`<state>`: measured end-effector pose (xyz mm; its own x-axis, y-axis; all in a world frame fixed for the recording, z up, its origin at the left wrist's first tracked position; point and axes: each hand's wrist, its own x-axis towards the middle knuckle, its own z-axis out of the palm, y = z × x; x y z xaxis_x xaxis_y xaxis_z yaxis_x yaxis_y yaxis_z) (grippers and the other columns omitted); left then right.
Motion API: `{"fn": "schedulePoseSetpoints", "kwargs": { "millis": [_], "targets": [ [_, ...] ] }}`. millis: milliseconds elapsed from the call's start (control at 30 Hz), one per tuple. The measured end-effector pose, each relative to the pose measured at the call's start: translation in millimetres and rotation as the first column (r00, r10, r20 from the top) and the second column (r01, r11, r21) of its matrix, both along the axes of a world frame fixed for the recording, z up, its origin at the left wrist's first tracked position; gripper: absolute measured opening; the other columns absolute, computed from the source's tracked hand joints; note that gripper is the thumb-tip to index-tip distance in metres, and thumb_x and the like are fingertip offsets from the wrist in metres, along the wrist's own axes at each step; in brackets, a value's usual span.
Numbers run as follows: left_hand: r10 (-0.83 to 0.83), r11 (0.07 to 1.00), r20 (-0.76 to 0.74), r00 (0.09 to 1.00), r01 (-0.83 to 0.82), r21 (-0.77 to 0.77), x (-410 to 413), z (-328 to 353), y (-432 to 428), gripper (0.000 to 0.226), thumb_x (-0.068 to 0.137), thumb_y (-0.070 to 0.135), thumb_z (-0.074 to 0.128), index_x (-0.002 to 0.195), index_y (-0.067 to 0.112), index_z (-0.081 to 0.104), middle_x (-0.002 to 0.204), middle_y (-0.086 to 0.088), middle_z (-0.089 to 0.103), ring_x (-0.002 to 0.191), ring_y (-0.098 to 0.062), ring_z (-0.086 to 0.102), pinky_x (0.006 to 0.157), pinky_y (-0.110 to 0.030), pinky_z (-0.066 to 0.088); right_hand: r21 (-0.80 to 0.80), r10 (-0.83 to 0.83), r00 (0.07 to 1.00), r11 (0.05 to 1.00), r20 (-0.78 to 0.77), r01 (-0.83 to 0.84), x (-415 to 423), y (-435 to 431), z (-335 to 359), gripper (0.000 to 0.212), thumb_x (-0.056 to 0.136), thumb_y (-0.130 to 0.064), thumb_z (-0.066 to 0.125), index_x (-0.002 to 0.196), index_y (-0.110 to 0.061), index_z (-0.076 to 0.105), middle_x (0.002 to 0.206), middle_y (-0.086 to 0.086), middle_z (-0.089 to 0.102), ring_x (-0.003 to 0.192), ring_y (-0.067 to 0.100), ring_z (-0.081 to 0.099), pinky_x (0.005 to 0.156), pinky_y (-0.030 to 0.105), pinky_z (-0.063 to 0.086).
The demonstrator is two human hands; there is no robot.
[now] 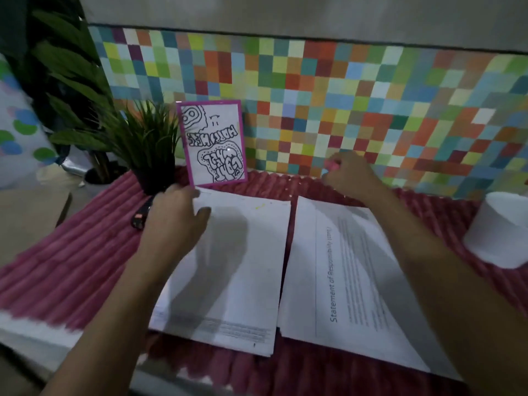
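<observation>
Head cam: L hand [175, 214] grips left paper stack [228, 275] corner; R hand [350, 174] pinches small pink obj [332, 164].

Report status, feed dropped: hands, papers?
Left hand grips left paper stack at corner. Right hand pinches small pink object. Framed drawing close behind left hand.

I see a small plant [148, 144] beside a pink-framed drawing [213, 141] — both against the checkered wall [371, 110]. A white roll [503, 230] stands at right on the ribbed red cloth [71, 252].
</observation>
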<state>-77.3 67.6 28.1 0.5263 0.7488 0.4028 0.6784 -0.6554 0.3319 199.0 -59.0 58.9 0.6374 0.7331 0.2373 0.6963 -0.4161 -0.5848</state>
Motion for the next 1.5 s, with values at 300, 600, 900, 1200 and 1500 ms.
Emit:
{"fn": "schedulePoseSetpoints", "kwargs": {
  "millis": [300,600,900,1200,1500],
  "targets": [
    [-0.544,0.824,-0.102,0.833,0.508,-0.252,170,-5,-38,0.013,0.093,0.010,0.047,0.086,0.010,0.059,0.092,-0.005,0.061,0.083,-0.020,0.057,0.071,-0.026,0.040,-0.239,-0.189,0.976,0.958,-0.105,0.159,16,-74,-33,0.024,0.075,-0.007,0.058,0.060,-0.012,0.039,0.060,0.002,0.043,0.053,0.019,0.039,0.046,0.023,0.026],
    [-0.492,0.866,-0.195,0.848,0.453,-0.213,202,-29,-26,0.026,0.088,0.025,0.059,0.107,0.011,0.069,0.118,-0.009,0.062,0.106,-0.028,0.059,0.094,-0.041,0.048,-0.231,-0.215,0.968,0.956,-0.130,0.181,26,-76,-57,0.031,0.088,-0.020,0.057,0.065,-0.014,0.037,0.067,0.001,0.046,0.070,0.026,0.050,0.062,0.026,0.036],
    [-0.494,0.826,0.249,0.833,0.539,-0.167,189,-24,-42,0.010,0.087,0.017,0.063,0.093,0.010,0.058,0.079,-0.007,0.061,0.071,-0.022,0.056,0.065,-0.034,0.044,-0.244,-0.255,0.957,0.945,-0.139,0.217,24,-77,-56,0.032,0.085,-0.016,0.058,0.062,-0.013,0.036,0.066,0.000,0.042,0.070,0.026,0.045,0.061,0.025,0.032],
    [-0.467,0.878,0.038,0.884,0.468,-0.101,182,-22,-38,0.035,0.084,0.011,0.069,0.119,0.007,0.064,0.116,-0.013,0.060,0.102,-0.027,0.057,0.083,-0.026,0.038,-0.218,-0.266,0.957,0.947,-0.116,0.236,21,-77,-58,0.030,0.086,-0.015,0.058,0.063,-0.012,0.039,0.068,0.002,0.044,0.067,0.026,0.044,0.062,0.026,0.033],
    [-0.432,0.900,-0.077,0.898,0.426,-0.091,185,-31,-40,0.027,0.088,0.024,0.065,0.098,-0.002,0.064,0.118,-0.018,0.054,0.104,-0.031,0.055,0.086,-0.036,0.043,-0.209,-0.261,0.955,0.951,-0.139,0.230,21,-77,-58,0.027,0.084,-0.016,0.060,0.065,-0.012,0.040,0.080,0.006,0.050,0.068,0.024,0.045,0.064,0.026,0.035]
  ]
}}
